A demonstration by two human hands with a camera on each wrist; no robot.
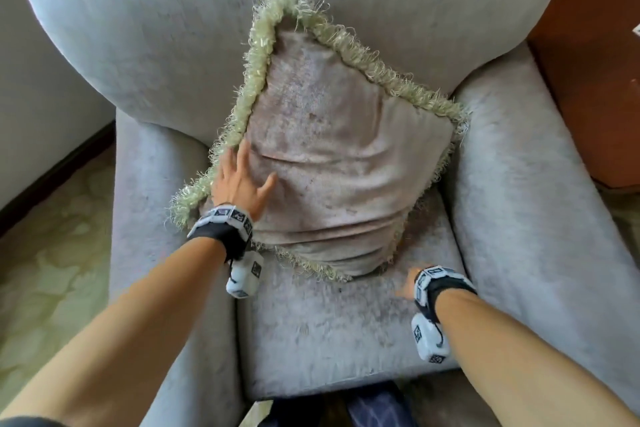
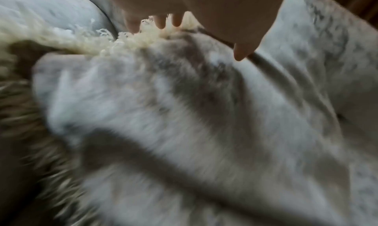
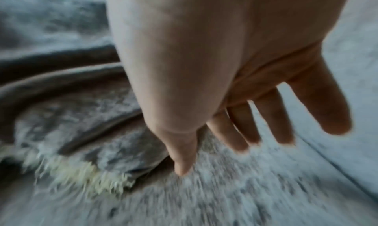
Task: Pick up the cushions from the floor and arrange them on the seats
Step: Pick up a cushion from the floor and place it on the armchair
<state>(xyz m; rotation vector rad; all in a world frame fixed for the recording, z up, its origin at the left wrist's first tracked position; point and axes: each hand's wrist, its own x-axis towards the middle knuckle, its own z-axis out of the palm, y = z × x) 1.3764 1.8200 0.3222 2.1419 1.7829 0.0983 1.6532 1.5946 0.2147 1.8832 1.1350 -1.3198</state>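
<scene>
velvet cushion (image 1: 339, 163) leans corner-up against armchair (image 1: 346, 329) back; left hand (image 1: 239, 180) flat on it, right hand (image 3: 235, 67) splayed free.

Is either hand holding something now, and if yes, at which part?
Nothing is gripped. The left hand rests flat on the cushion near its fringed left edge, fingers straight. The right hand is open over the seat, holding nothing.

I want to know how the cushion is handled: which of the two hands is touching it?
The left hand: its flat fingers rest on the cushion beside the fringe. The right hand is open and apart from it.
</scene>
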